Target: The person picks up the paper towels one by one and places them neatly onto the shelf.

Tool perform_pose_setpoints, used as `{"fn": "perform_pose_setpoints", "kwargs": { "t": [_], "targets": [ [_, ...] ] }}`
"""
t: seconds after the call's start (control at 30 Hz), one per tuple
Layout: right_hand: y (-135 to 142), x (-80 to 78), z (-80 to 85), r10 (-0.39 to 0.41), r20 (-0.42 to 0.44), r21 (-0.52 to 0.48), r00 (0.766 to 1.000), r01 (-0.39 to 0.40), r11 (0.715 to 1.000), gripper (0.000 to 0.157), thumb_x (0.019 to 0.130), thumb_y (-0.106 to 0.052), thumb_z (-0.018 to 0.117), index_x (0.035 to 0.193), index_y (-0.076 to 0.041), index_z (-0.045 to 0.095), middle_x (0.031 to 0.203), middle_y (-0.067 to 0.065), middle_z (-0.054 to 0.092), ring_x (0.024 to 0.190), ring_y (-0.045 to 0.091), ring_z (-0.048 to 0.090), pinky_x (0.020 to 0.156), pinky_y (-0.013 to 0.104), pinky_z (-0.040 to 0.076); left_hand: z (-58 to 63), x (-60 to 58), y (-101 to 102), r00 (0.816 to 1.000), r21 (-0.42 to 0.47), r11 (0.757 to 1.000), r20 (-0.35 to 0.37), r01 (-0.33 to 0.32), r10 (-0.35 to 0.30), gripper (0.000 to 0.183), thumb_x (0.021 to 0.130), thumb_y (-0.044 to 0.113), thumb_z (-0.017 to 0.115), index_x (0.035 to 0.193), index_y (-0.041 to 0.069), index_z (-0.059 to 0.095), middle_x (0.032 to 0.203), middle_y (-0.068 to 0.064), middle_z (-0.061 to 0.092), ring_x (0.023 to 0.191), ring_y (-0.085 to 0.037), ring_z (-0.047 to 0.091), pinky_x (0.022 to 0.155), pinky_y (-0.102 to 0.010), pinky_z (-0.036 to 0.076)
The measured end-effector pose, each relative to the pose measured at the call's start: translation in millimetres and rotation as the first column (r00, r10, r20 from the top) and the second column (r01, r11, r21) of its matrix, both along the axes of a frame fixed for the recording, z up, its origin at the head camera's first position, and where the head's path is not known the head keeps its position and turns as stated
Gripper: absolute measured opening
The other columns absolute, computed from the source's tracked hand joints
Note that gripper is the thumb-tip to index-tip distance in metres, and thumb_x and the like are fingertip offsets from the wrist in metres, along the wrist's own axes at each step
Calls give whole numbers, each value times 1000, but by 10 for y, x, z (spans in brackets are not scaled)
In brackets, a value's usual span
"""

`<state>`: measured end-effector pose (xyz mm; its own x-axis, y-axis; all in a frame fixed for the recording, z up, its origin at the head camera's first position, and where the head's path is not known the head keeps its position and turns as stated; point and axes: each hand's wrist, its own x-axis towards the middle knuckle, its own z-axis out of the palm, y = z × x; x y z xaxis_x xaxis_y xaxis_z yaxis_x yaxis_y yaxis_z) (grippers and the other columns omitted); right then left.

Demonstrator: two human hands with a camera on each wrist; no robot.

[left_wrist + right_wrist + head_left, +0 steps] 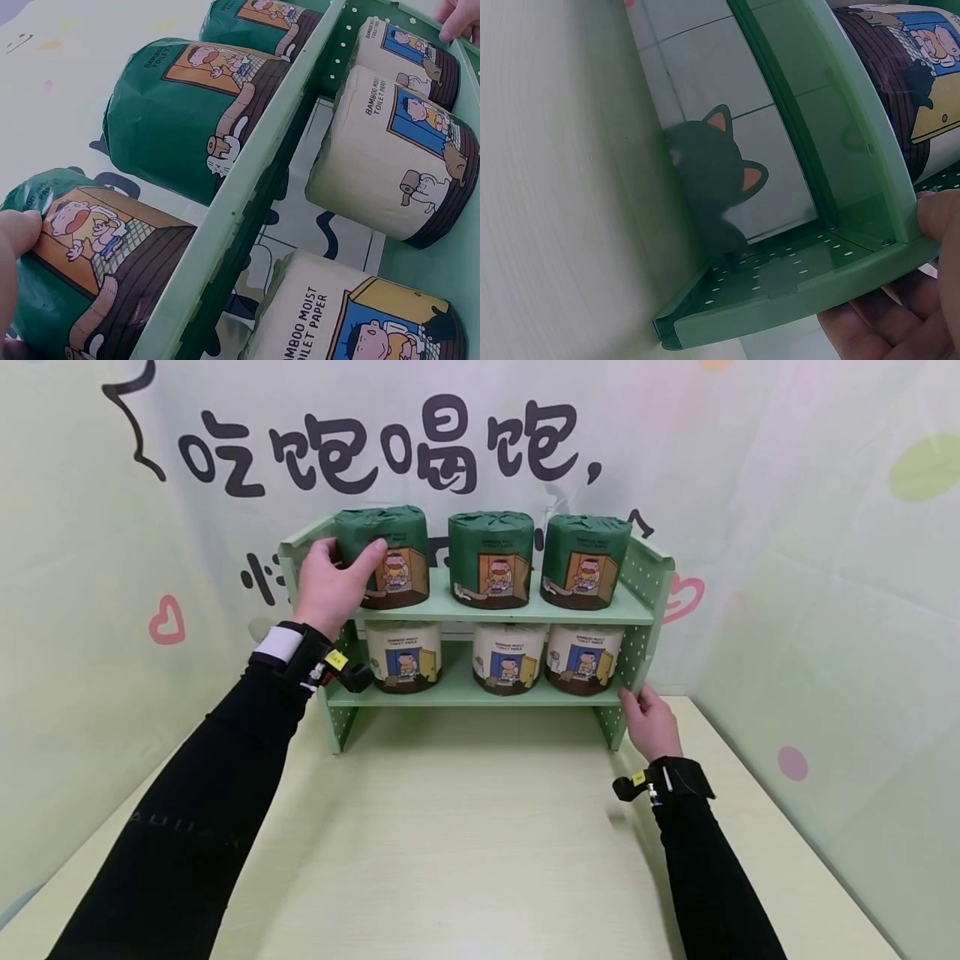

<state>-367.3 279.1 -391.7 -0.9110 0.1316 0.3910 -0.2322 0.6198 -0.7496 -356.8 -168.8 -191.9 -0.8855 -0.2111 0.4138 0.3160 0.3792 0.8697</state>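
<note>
My left hand [330, 589] holds the leftmost green-wrapped toilet paper roll [401, 568] on the upper board, its thumb across the front of the wrapper. In the left wrist view the thumb [19, 232] presses near the printed cartoon, and the other fingers are mostly hidden. At the other end, my right hand [654, 727] grips the right side panel of the pale green two-tier shelf [487, 700] near the lower board. The right wrist view has the thumb [939, 214] on the panel's front edge, with fingers [892, 315] along its outer face.
Two more green rolls, a middle one [491, 560] and a right one [587, 560], stand on the upper board. Below are three cream rolls: left [405, 656], middle [508, 658], right [585, 658]. A printed cloth [787, 568] hangs behind the light wooden table [465, 827].
</note>
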Motion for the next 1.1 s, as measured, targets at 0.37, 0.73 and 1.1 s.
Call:
{"fn": "perform_pose_setpoints", "kwargs": {
  "t": [0.37, 0.73, 1.1],
  "targets": [
    [-1, -10, -6, 4, 6, -6, 1000, -4, 1000, 45, 106, -44, 42, 128, -8, 58, 118, 17, 63, 100, 31, 58, 83, 51, 48, -6, 13, -1, 1000, -22, 999, -9, -24, 24, 86, 91, 60, 60, 150, 6, 26, 141, -15, 40, 118, -19, 43, 102, -37, 40],
    [4, -21, -16, 14, -5, -14, 1000, -14, 1000, 45, 107, -42, 43, 133, -8, 56, 122, 18, 62, 100, 30, 58, 82, 50, 48, -26, -23, -37, 1000, 29, 1000, -28, -12, 13, 85, 90, 58, 64, 150, 7, 31, 139, -13, 43, 118, -18, 44, 103, -37, 40],
    [3, -1, -6, 15, -2, -12, 1000, -15, 1000, 47, 107, -42, 43, 138, -9, 54, 127, 20, 59, 108, 33, 57, 87, 55, 48, -119, 104, -67, 993, 39, 999, -121, 22, -17, 75, 92, 47, 68, 149, 10, 35, 145, -8, 39, 127, -13, 37, 109, -35, 33]
  ]
}}
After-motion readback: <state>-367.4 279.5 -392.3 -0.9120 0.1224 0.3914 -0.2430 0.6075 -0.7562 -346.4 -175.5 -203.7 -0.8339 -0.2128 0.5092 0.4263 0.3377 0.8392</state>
